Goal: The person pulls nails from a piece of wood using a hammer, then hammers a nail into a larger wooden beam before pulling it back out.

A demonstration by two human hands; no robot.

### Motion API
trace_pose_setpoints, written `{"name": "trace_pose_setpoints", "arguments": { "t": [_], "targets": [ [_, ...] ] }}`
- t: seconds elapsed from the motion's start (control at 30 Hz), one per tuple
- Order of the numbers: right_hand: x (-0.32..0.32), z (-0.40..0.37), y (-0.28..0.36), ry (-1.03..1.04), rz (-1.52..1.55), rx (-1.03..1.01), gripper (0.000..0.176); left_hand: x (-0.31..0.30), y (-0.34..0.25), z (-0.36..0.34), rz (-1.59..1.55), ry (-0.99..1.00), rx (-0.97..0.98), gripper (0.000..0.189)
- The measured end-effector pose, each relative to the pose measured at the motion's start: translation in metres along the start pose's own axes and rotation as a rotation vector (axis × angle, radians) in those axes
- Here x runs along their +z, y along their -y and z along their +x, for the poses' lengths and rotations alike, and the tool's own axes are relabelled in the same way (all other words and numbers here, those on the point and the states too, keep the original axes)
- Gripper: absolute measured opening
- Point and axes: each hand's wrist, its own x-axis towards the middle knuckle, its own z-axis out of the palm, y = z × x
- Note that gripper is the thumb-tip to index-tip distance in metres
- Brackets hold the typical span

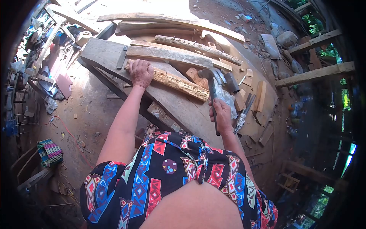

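My left hand [141,73] is closed over the left end of a wooden piece [179,84] studded with a row of nails, lying on the workbench [101,53]. In my right hand [222,112] is a claw hammer [212,86], gripped by its dark handle with the metal head up near the right end of that piece. Behind, a second nail-studded strip [198,47] lies at a slant. Between the two rests a plain grey board [169,55]. Right of the hammer head are a dark cylinder [231,82] and a clear plastic bag [227,101].
Long planks [171,18] lie across the back of the bench, and small wood blocks [260,95] sit at its right. A woven basket [50,152] stands on the floor at left. Scrap wood and clutter [49,72] fill the left side. Timber rails [314,74] run along the right.
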Motion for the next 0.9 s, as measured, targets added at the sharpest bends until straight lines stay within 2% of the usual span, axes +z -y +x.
{"name": "trace_pose_setpoints", "arguments": {
  "t": [0.07, 0.23, 0.3, 0.47, 0.53, 0.63, 0.8, 0.9],
  "targets": [
    [0.002, 0.005, -0.010, 0.064, -0.220, 0.136, 0.040, 0.001, 0.000, 0.000, 0.003, -0.014, 0.009, 0.013],
    [0.005, 0.013, 0.010, 0.078, -0.242, 0.213, 0.039, 0.001, -0.001, 0.002, -0.022, 0.004, 0.013, 0.013],
    [0.008, 0.011, 0.016, 0.103, -0.173, 0.046, 0.037, 0.000, -0.003, 0.001, -0.024, -0.008, 0.006, 0.013],
    [0.011, 0.014, -0.004, 0.119, -0.140, 0.000, 0.036, -0.001, -0.002, 0.001, -0.025, 0.026, 0.003, 0.012],
    [0.012, 0.021, -0.015, 0.100, -0.260, 0.158, 0.035, 0.000, -0.004, 0.001, -0.026, 0.025, 0.008, 0.012],
    [0.012, 0.017, 0.011, 0.054, -0.241, 0.182, 0.032, 0.000, -0.007, 0.002, 0.004, -0.023, -0.001, 0.013],
    [0.018, 0.011, 0.012, 0.062, -0.157, -0.003, 0.030, -0.005, -0.007, 0.002, -0.026, 0.026, -0.044, 0.015],
    [0.014, 0.021, -0.021, 0.105, -0.228, 0.127, 0.029, 0.001, -0.006, 0.000, -0.027, -0.037, -0.041, 0.015]
  ]
}}
